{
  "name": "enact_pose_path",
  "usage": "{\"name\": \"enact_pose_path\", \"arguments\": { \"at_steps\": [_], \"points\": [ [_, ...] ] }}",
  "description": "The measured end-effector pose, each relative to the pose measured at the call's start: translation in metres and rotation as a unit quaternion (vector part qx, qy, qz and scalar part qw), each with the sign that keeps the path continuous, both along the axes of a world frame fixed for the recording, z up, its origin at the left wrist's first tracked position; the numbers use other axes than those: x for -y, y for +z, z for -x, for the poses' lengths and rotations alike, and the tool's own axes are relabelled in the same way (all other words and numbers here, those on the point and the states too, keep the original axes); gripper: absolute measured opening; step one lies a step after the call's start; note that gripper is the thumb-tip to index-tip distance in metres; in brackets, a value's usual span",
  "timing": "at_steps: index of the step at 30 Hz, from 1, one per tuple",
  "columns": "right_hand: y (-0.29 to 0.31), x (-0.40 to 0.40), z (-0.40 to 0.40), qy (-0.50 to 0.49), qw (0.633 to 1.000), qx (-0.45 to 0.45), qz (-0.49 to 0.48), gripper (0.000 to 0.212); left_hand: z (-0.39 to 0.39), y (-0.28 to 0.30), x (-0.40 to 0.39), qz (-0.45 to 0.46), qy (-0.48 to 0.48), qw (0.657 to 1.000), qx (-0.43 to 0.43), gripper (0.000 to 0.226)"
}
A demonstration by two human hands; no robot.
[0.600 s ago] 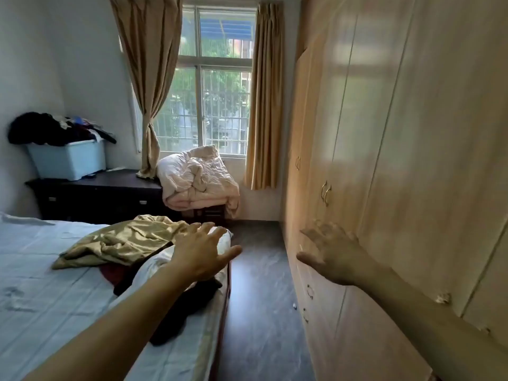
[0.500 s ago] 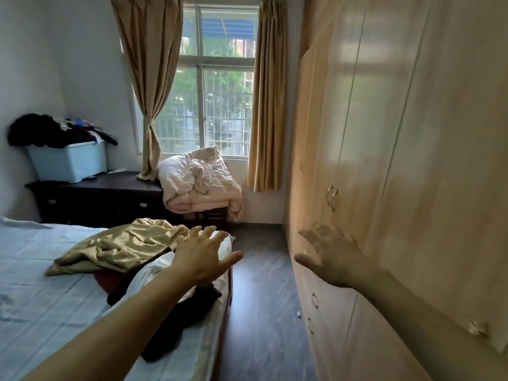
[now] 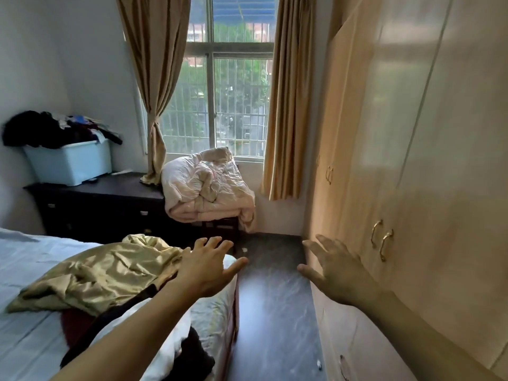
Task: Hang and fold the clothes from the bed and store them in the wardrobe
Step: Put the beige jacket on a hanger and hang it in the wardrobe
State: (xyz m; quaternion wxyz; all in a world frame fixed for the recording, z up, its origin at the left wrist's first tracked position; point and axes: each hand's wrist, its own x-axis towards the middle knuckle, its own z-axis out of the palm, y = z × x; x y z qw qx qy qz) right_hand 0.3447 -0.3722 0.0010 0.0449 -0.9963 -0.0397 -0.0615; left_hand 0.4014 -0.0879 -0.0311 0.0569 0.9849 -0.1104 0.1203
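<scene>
A bed (image 3: pixel 33 270) is seen at lower left, with a heap of clothes on its near corner: a gold garment (image 3: pixel 93 273) topmost, its long axis running across the bed. The left hand (image 3: pixel 206 268) is held spread and empty just right of the heap, nearer to it. The right hand (image 3: pixel 338 270), also spread and empty, is held beside the closed wardrobe (image 3: pixel 412 160), across the floor from the bed.
</scene>
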Motion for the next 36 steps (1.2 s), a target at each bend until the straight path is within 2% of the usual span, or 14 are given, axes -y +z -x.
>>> {"name": "enact_pose_path", "arguments": {
  "at_steps": [8,13,21,28,36],
  "points": [
    [-0.035,0.007,-0.195,-0.013,0.999,-0.006,0.031,0.072,-0.208,-0.042,0.004,0.025,-0.005,0.999,-0.026,0.081],
    [-0.031,0.013,-0.313,-0.023,0.999,-0.018,0.039,0.072,-0.334,-0.034,0.003,0.019,-0.002,1.000,-0.022,0.089],
    [-0.041,0.046,-0.475,-0.027,0.999,-0.027,0.019,0.071,-0.499,-0.045,0.038,0.021,-0.001,0.999,-0.040,0.083],
    [-0.069,0.091,-0.656,0.016,1.000,-0.007,-0.011,0.067,-0.650,-0.068,0.086,0.041,0.048,0.997,-0.053,0.080],
    [-0.066,0.116,-0.856,0.092,0.995,-0.021,-0.030,0.068,-0.800,-0.066,0.119,0.058,0.118,0.989,-0.068,0.080]
  ]
}}
